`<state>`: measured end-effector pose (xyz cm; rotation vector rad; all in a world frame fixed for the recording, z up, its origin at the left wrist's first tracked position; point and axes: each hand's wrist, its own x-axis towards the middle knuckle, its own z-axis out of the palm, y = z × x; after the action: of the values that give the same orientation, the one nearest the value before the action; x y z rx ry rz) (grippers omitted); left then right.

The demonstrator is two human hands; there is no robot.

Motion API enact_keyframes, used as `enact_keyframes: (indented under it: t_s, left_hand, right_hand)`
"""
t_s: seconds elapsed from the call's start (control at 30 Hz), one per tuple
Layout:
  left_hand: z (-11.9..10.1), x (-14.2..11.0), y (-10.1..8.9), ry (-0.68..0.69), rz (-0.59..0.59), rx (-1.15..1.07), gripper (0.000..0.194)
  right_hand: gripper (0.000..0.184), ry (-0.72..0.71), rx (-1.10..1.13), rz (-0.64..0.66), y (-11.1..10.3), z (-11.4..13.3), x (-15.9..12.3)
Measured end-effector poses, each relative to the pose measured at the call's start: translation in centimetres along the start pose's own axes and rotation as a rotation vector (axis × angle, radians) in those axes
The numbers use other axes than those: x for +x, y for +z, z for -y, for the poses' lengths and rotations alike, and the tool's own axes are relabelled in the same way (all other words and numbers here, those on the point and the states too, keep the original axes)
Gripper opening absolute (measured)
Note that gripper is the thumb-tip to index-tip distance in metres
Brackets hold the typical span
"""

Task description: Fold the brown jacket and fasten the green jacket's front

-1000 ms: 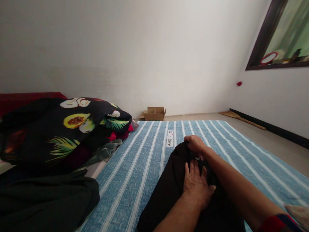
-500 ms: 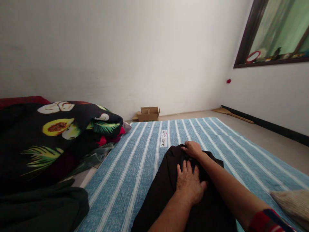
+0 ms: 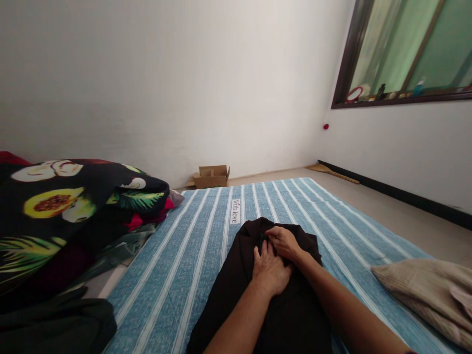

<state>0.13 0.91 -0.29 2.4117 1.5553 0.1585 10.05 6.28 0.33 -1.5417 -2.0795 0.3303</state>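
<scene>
A dark brown garment (image 3: 295, 319), perhaps a jacket, lies folded on a blue-and-white striped sheet (image 3: 177, 255). My left hand (image 3: 271, 271) rests on its front with the fingers stretched towards the neck part. Just above it, my right hand (image 3: 284, 242) has its fingers bent and pinched on the dark cloth near the top edge. The two hands are close together, and the right fingertips are partly hidden in the folds.
A black fruit-print cloth (image 3: 96, 196) is heaped on the left, above a dark green cloth (image 3: 55, 319). A beige knit garment (image 3: 424, 290) lies at the right. Beyond the sheet, a cardboard box (image 3: 212, 178) stands on the floor by the wall.
My right hand has drawn back from the garment's top edge towards my left hand, its fingers now bent in at the neck part. The view has turned slightly right.
</scene>
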Motion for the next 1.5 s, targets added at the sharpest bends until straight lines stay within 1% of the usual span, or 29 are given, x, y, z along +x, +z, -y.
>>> enact_keyframes:
  t_s: [0.1, 0.2, 0.3, 0.4, 0.5, 0.6, 0.67, 0.73, 0.83, 0.9, 1.03, 1.17, 1.23, 1.3, 1.37, 1.43, 1.5]
  left_hand:
    - [-0.1, 0.1, -0.6, -0.012, 0.025, -0.003, 0.070]
    - [0.0, 0.2, -1.6, -0.027, 0.047, -0.039, 0.071]
    - [0.2, -0.1, -3.2, 0.001, -0.008, -0.083, 0.068]
    - [0.1, -1.5, -5.0, 0.061, -0.076, -0.055, 0.061]
    - [-0.4, -3.8, -6.1, 0.061, -0.024, -0.004, 0.065]
    - [-0.9, -6.0, -5.7, 0.013, 0.058, 0.029, 0.076]
    - [-1.1, -6.8, -4.8, -0.011, 0.116, 0.032, 0.081]
    - [-1.0, -7.1, -3.8, -0.025, 0.160, 0.026, 0.082]
    - [-0.8, -6.9, -2.7, -0.038, 0.152, 0.019, 0.082]
    - [-0.7, -6.7, -2.3, -0.036, 0.129, 0.010, 0.083]
    - [-0.6, -7.1, -2.5, -0.021, 0.088, -0.016, 0.079]
    - [-0.5, -7.9, -3.0, 0.022, -0.027, 0.000, 0.070]
    - [-0.4, -8.2, -3.1, 0.036, -0.016, 0.008, 0.066]
    - [-0.3, -8.2, -3.2, 0.035, 0.041, -0.003, 0.065]
    - [-0.2, -8.2, -3.4, 0.028, 0.077, -0.033, 0.065]
    - [0.1, -8.2, -3.8, 0.044, 0.053, -0.089, 0.063]
    - [1.1, -8.3, -4.4, 0.052, -0.031, -0.168, 0.059]
  right_hand:
    - [0.028, 0.014, 0.089, -0.084, -0.6, -0.1, -0.8]
    - [0.028, 0.063, 0.130, -0.191, -2.0, -0.4, -2.4]
    - [0.028, 0.133, 0.131, -0.283, -3.5, -1.1, -5.0]
    - [0.029, 0.184, 0.114, -0.337, -4.5, -1.6, -7.8]
    - [0.030, 0.156, 0.067, -0.333, -4.7, -1.3, -9.6]
    - [0.035, 0.101, -0.068, -0.278, -3.9, -0.7, -10.3]
    - [0.042, 0.111, -0.162, -0.220, -2.8, -0.4, -10.4]
    - [0.047, 0.138, -0.231, -0.165, -1.5, -0.4, -10.5]
    - [0.048, 0.170, -0.292, -0.142, 0.1, -0.6, -10.9]
    - [0.049, 0.183, -0.302, -0.143, 0.5, -0.6, -11.1]
    - [0.047, 0.173, -0.281, -0.160, -0.2, -0.2, -11.7]
    - [0.041, 0.110, -0.228, -0.195, -0.8, 0.8, -12.8]
    - [0.036, 0.096, -0.177, -0.171, -0.8, 1.3, -13.2]
    - [0.031, 0.105, -0.131, -0.147, -0.7, 1.6, -13.5]
    - [0.031, 0.121, -0.084, -0.153, -0.7, 1.7, -13.9]
    - [0.034, 0.144, -0.017, -0.196, -1.0, 1.6, -14.5]
    - [0.037, 0.199, 0.075, -0.263, -1.4, 1.4, -15.5]
